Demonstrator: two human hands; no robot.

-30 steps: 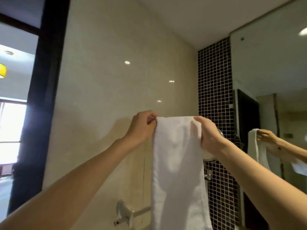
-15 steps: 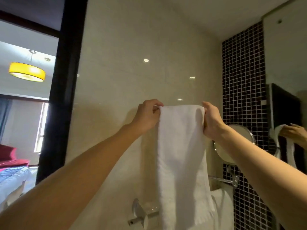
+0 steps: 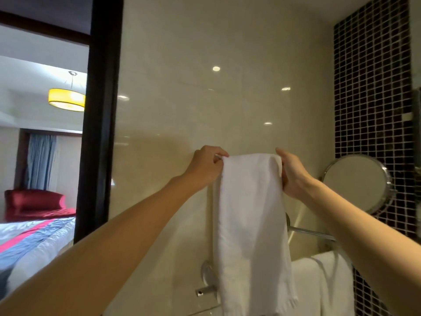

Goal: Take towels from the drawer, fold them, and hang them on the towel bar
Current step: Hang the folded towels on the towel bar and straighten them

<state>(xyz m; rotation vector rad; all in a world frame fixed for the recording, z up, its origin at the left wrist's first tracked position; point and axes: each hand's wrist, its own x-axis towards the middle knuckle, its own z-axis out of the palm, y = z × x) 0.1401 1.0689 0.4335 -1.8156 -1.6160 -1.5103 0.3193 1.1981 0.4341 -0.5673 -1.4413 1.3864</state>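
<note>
Both hands are raised in front of the beige wall (image 3: 205, 92) with the towel (image 3: 250, 213) stretched between them. My left hand (image 3: 206, 166) has its fingers curled, pinching the towel's top left corner. My right hand (image 3: 293, 176) is closed around the top right corner, thumb over the upper edge. The hands are level with each other and apart by the towel's width.

The towel is white and folded into a long narrow strip. It hangs straight down from its top edge, with both hands at that edge and the rest of the cloth below them. Its lower part falls across the towel bar (image 3: 206, 290), covering all but the bar's left end and chrome wall mount. I cannot tell whether the cloth touches the bar or hangs just in front of it.

A second towel (image 3: 328, 283), also white, hangs just beside the held one towards the bar's right end, and the bar beneath it is hidden. Above it a chrome rod (image 3: 309, 233) comes out from behind the held towel. A round mirror (image 3: 355, 183) sits beside my right wrist against the dark mosaic tiles (image 3: 369, 87).

Left of the black door frame (image 3: 100, 110) I see a yellow lamp (image 3: 66, 99), a red armchair (image 3: 34, 201) and a bed (image 3: 27, 238).
</note>
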